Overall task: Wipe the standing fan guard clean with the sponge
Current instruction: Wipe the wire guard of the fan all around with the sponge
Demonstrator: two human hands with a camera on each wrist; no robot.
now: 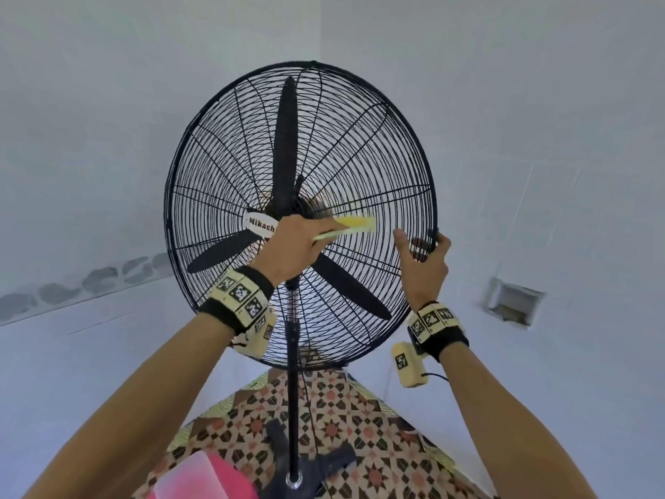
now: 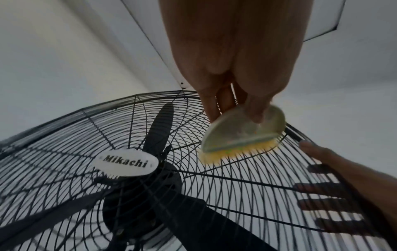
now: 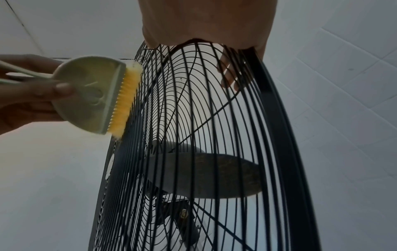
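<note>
A black standing fan fills the head view, its round wire guard (image 1: 360,138) facing me with a white Mikachi badge (image 1: 261,226) at the hub. My left hand (image 1: 306,235) grips the pale green handle of a sponge tool. Its yellow sponge (image 1: 356,225) presses against the front wires just right of the hub. In the left wrist view the sponge (image 2: 236,151) lies flat on the wires below my left hand (image 2: 232,68). My right hand (image 1: 421,250) holds the guard's right rim, thumb in front and fingers (image 3: 227,74) curled behind the wires.
Three black blades (image 1: 284,145) stand still inside the guard. The pole (image 1: 293,390) runs down to a base (image 1: 298,480) on patterned floor tiles (image 1: 360,426). A pink and translucent container (image 1: 216,477) sits by the base. White walls meet in a corner behind.
</note>
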